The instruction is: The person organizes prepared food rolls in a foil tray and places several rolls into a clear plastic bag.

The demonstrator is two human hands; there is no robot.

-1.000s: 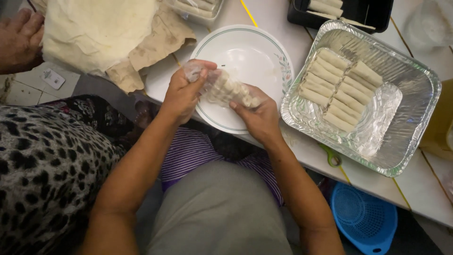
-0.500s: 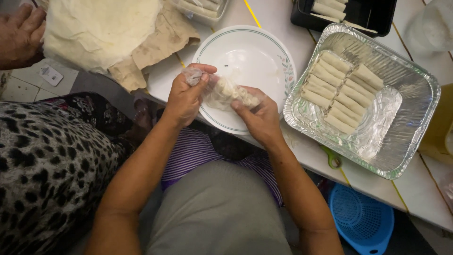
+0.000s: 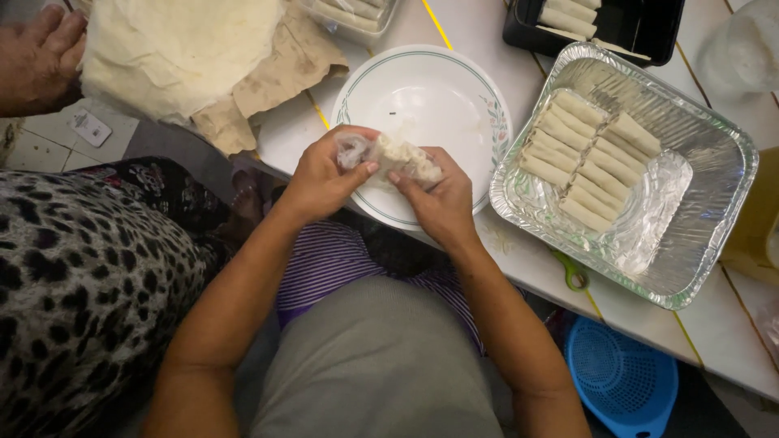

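Both my hands grip a small clear plastic bag of pale filling point(image 3: 398, 158) over the near rim of a white plate point(image 3: 438, 89). My left hand point(image 3: 324, 174) pinches the twisted end of the bag between thumb and fingers. My right hand point(image 3: 438, 199) clasps the fuller end from below. To the right stands a foil tray point(image 3: 698, 235) with several pale rolled wraps point(image 3: 584, 158) laid in rows.
A stack of thin wrapper sheets point(image 3: 178, 49) on brown paper lies at the top left, with another person's hand point(image 3: 36, 57) beside it. A black tray point(image 3: 641, 24) with rolls sits at the top. A blue basket point(image 3: 621, 377) is on the floor, a leopard-print garment point(image 3: 81, 284) at left.
My hands have drawn closer together and a little toward me, bunching the bag shorter. My left fingers have shifted along its twisted end.
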